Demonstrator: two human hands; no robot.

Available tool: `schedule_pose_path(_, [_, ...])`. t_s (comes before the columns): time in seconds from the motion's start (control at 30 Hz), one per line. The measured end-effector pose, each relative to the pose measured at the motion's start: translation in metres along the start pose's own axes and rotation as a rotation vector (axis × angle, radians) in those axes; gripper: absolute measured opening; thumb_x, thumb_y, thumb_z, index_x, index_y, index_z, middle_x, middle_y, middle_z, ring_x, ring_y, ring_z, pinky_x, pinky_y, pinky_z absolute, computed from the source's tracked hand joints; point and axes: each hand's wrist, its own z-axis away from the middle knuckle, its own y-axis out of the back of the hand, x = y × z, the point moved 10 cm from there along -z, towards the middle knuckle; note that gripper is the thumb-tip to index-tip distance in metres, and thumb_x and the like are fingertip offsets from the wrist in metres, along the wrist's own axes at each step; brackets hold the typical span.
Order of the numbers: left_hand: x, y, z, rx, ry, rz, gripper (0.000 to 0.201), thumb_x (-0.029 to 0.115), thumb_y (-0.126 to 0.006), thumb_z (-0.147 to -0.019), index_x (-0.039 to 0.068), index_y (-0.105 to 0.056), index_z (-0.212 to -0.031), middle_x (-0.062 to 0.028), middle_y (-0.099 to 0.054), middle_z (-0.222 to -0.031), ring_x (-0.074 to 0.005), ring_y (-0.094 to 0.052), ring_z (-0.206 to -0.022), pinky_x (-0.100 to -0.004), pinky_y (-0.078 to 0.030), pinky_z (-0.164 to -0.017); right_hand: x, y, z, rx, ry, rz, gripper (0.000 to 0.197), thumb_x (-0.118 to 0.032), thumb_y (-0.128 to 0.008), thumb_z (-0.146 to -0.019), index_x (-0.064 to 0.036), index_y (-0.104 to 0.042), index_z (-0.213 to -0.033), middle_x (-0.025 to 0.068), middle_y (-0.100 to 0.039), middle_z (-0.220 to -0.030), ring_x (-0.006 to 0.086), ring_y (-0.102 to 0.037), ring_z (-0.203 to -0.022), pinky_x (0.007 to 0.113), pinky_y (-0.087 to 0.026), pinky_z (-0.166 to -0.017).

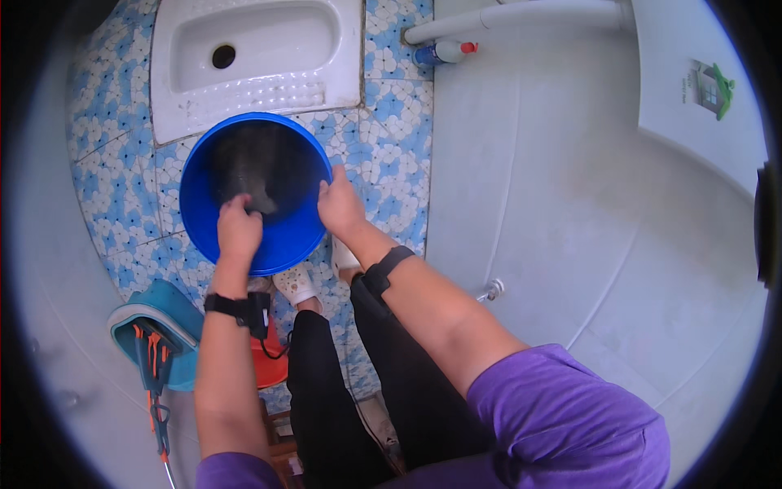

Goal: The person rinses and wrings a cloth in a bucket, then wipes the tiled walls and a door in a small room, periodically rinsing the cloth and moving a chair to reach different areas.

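A large blue bucket (281, 244) is toward ten o'clock in view. The right hand (342, 205) grips its edge at three o'clock, thumb and fingers closed. The left hand (239, 231) curls inside near seven o'clock; whether it holds anything cannot be told. A white squat toilet (252, 99) lies beyond, at the bucket's twelve o'clock.

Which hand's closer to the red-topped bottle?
Right. In the picture, the right hand, at the blue bucket, is below and left of the bottle; the left hand is lower and farther left.
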Motion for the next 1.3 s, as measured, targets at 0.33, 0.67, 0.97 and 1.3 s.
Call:
schedule_pose_path(0.33, [-0.044, -0.064, -0.088, 0.055, 0.199, -0.165, 0.048, 0.015, -0.06, -0.074, 0.003, -0.048, -0.118, -0.0213, -0.057, -0.105, -0.0336, -0.052, -0.105, -0.0389, -0.04, -0.089, 0.065, 0.153, -0.152, 0.064, -0.064, -0.386, 0.024, -0.021, -0.051, -0.079, -0.0038, -0.058, -0.095, 0.012, -0.061, -0.093, 0.0195, -0.06, -0.076, 0.033, -0.047, -0.061])
schedule_pose_path(0.67, [-0.015, -0.038, -0.055, -0.067, 0.143, -0.08, 0.028, 0.01, -0.052, -0.078, 0.003, -0.055, -0.105, -0.0212, -0.058, -0.098, -0.0378, -0.054, -0.094, -0.0418, -0.043, -0.08, 0.018, 0.287, -0.257, 0.587, 0.34, 0.504, 0.041, -0.031, -0.052, -0.08, 0.001, -0.052, -0.105, 0.0234, -0.059, -0.094, 0.0387, -0.055, -0.093, 0.041, -0.043, -0.08])
schedule_pose_path(0.97, [0.023, 0.018, 0.045, 0.186, -0.339, -0.253, 0.018, 0.003, -0.056, -0.069, 0.002, -0.056, -0.086, -0.0141, -0.055, -0.074, -0.0325, -0.051, -0.074, -0.0402, -0.043, -0.067, 0.049, 0.293, -0.278, 0.596, 0.128, 0.047, 0.022, -0.024, -0.052, -0.08, -0.007, -0.066, -0.081, 0.0128, -0.064, -0.074, 0.0257, -0.062, -0.071, 0.035, -0.047, -0.066])
schedule_pose_path(1.3, [0.032, 0.013, 0.049, 0.213, -0.455, -0.219, 0.019, 0.005, -0.057, -0.066, 0.001, -0.058, -0.084, -0.012, -0.053, -0.07, -0.0297, -0.052, -0.069, -0.0373, -0.044, -0.062, 0.0, 0.264, -0.287, 0.551, 0.212, 0.159, 0.025, -0.029, -0.061, -0.073, -0.0062, -0.067, -0.079, 0.0114, -0.064, -0.07, 0.0208, -0.063, -0.07, 0.031, -0.047, -0.065])
